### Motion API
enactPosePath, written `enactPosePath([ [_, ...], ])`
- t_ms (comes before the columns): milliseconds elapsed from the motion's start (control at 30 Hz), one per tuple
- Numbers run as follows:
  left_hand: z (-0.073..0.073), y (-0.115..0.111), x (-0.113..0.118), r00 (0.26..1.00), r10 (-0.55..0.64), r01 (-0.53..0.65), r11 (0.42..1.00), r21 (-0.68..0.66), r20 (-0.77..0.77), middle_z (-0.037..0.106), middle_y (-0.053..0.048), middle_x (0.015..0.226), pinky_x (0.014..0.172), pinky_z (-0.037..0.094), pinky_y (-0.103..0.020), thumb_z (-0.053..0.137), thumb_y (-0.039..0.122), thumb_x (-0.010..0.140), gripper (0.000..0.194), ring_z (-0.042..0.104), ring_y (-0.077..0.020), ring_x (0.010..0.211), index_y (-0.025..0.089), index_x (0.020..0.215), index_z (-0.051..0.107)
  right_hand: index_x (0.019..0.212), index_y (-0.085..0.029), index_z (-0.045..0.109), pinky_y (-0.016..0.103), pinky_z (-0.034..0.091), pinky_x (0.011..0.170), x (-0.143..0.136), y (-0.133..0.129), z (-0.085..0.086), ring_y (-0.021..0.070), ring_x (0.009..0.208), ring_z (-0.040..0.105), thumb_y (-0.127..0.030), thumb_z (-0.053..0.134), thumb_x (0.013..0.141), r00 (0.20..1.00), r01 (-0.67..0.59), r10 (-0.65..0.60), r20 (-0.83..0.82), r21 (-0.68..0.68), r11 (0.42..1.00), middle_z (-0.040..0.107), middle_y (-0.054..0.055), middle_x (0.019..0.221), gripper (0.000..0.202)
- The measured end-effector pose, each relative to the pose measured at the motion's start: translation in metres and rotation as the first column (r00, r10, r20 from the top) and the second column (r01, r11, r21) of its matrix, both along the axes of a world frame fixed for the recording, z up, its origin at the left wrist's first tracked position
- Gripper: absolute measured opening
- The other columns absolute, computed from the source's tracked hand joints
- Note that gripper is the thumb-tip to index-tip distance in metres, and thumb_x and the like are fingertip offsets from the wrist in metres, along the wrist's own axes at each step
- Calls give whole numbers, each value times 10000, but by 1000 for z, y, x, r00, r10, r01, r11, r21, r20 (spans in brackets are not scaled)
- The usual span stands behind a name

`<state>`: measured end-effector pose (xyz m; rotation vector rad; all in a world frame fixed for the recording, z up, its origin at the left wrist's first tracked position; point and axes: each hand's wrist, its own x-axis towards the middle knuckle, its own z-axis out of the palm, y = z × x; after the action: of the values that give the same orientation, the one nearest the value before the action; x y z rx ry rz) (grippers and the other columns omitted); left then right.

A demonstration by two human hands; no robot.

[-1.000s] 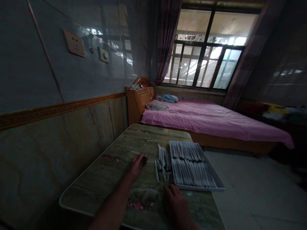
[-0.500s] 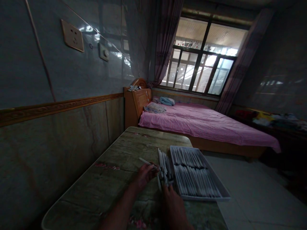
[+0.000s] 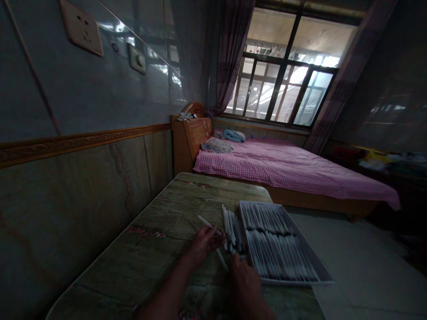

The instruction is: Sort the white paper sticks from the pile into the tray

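My left hand (image 3: 206, 243) is closed on a slim white pen (image 3: 205, 221), whose far end points up and left over the table. Just right of it lies a loose pile of white pens (image 3: 231, 226) with darker ends. Another pale pen (image 3: 221, 258) slants between my two hands. At the near end of the pile is my right hand (image 3: 246, 276), its fingers curled together; what they hold, if anything, is hidden. A shallow white tray (image 3: 322, 281) right of the pile bears two rows of similar pens.
All this rests on a wood-patterned table (image 3: 167, 231) beside a tiled wall (image 3: 126, 178). Beyond its far edge stands a bed (image 3: 283, 164) with a pink checked cover. Pale floor (image 3: 336, 240) lies to the right.
The view has shifted slightly. My left hand keeps its pen, and the slanting pen between my hands shows more clearly. My right hand stays by the pile's near end.
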<state>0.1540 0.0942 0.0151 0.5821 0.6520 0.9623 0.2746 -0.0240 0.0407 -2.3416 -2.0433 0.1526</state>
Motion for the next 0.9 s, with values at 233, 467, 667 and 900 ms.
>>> enactPosePath([
  [233,2,1,-1,994,101,-97,992,-85,46,734,-55,761,723,596,-326,657,189,839,106,731,-186,716,150,777,580,1099,-209,567,232,454,652,22,-16,-30,187,848,678,-66,464,788,981,0,42,-190,217,976,663,86,1028,357],
  [467,2,-3,-1,993,101,-97,994,-56,58,742,-69,771,678,590,-303,640,177,848,89,730,-191,704,137,778,602,1120,-233,580,221,470,728,15,-13,-35,171,878,657,-67,440,792,943,-33,140,-302,334,942,643,66,1039,394],
  [667,1,-1,0,992,116,-113,992,-64,49,741,-60,766,679,589,-298,676,196,822,112,731,-189,699,151,770,587,1158,-237,603,206,481,712,17,-9,-34,154,838,666,-39,434,787,924,-26,146,-353,323,946,628,68,1042,453],
  [900,-2,1,-1,997,78,-78,996,-34,7,744,-66,790,669,594,-311,698,233,807,146,732,-197,701,155,797,574,1195,-249,618,208,483,700,23,-7,-23,157,824,672,-54,414,822,938,-31,143,-314,337,941,641,73,1038,467],
])
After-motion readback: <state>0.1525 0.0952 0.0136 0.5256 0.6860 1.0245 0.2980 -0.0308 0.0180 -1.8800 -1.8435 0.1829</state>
